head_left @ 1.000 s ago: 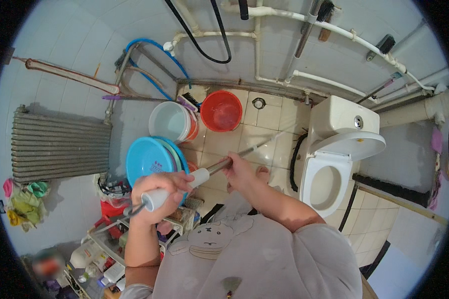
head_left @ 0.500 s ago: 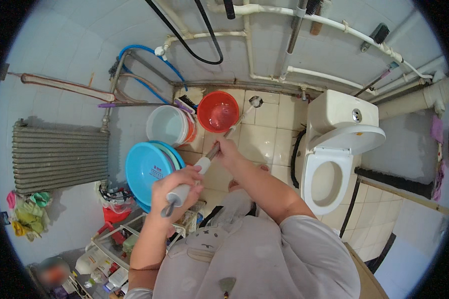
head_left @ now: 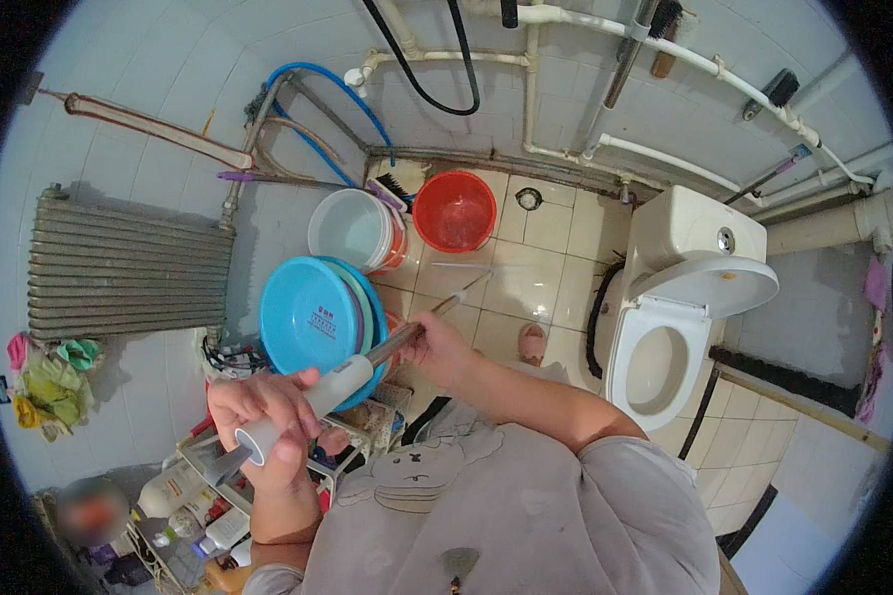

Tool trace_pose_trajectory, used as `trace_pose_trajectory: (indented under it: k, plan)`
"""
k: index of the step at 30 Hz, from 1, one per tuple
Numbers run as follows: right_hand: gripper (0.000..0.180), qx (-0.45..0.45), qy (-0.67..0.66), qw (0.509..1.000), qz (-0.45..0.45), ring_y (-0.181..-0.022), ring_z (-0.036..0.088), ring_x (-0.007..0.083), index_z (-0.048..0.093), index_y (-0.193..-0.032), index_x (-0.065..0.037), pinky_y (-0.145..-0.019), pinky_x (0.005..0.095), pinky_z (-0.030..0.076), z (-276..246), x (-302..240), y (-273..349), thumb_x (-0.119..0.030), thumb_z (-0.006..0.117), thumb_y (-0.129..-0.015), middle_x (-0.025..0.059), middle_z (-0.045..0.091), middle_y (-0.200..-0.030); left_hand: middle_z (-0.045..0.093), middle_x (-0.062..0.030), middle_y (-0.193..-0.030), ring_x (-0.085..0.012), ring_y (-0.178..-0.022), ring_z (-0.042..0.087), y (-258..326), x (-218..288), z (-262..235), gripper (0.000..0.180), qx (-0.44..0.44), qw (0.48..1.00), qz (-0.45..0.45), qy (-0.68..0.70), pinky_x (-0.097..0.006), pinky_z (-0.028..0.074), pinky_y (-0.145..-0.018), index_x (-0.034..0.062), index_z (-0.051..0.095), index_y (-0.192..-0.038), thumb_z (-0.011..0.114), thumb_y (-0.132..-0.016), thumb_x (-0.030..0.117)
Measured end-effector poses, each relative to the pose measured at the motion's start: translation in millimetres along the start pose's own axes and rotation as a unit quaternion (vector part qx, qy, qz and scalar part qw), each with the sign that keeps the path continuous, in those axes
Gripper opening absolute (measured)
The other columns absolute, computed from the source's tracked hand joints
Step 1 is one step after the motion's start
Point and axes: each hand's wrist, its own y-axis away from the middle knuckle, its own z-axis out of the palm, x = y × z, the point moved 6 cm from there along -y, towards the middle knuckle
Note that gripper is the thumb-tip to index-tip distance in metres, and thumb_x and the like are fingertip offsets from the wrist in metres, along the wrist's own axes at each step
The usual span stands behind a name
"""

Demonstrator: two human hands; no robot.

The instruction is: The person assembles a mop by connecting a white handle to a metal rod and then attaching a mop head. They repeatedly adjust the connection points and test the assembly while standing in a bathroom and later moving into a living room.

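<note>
While both hands grip one long pole (head_left: 367,357) at lower left of the frame, the left hand (head_left: 268,426) wraps its white handle and the right hand (head_left: 437,347) its metal shaft; beyond stand two buckets, white (head_left: 352,228) and red (head_left: 454,210), and one toilet (head_left: 680,317) at right

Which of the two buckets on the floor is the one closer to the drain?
The red bucket. It stands right beside the floor drain, while the white bucket sits farther left, next to the blue basins.
</note>
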Motion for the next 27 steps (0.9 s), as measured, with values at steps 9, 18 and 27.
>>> trace_pose_trajectory:
  k: [9,18,27]
  plan:
    - [0.014,0.025,0.035,0.998,-0.048,-0.068,0.055,0.0198,0.051,-0.083,-0.005,-0.062,0.0317,0.053,-56.9,16.4,-36.1,-0.016,0.045,-0.086,0.0081,0.054,-0.076,0.045,-0.0019,-0.063,-0.0154,-0.057,0.045,2.6,-43.0,-17.2,0.025,-0.065,0.997,-0.019,0.047,-0.036,0.042,-0.065,0.0121,0.040,-0.071,0.062,-0.080,0.015]
    - [0.013,0.113,0.137,0.966,-0.186,-0.060,0.054,0.0193,0.050,-0.075,-0.005,-0.056,0.0320,0.048,-104.7,-114.4,-72.7,-0.013,0.047,-0.084,0.0080,0.054,-0.067,0.057,-0.0089,-0.080,-0.0218,-0.080,0.057,22.4,-132.0,12.8,0.015,-0.145,0.988,-0.022,-0.051,-0.045,0.037,-0.094,0.0082,0.047,-0.079,0.061,-0.080,0.004]
    - [0.014,0.061,0.124,0.970,-0.201,-0.064,0.054,0.0178,0.051,-0.077,-0.005,-0.057,0.0286,0.048,-50.6,-84.9,-6.9,-0.015,0.051,-0.087,0.0059,0.054,-0.070,0.060,-0.0102,-0.077,-0.0254,-0.079,0.061,2.9,-46.5,19.8,0.029,-0.271,0.959,0.072,0.035,-0.044,0.043,-0.083,0.0087,0.049,-0.078,0.076,-0.067,0.011]
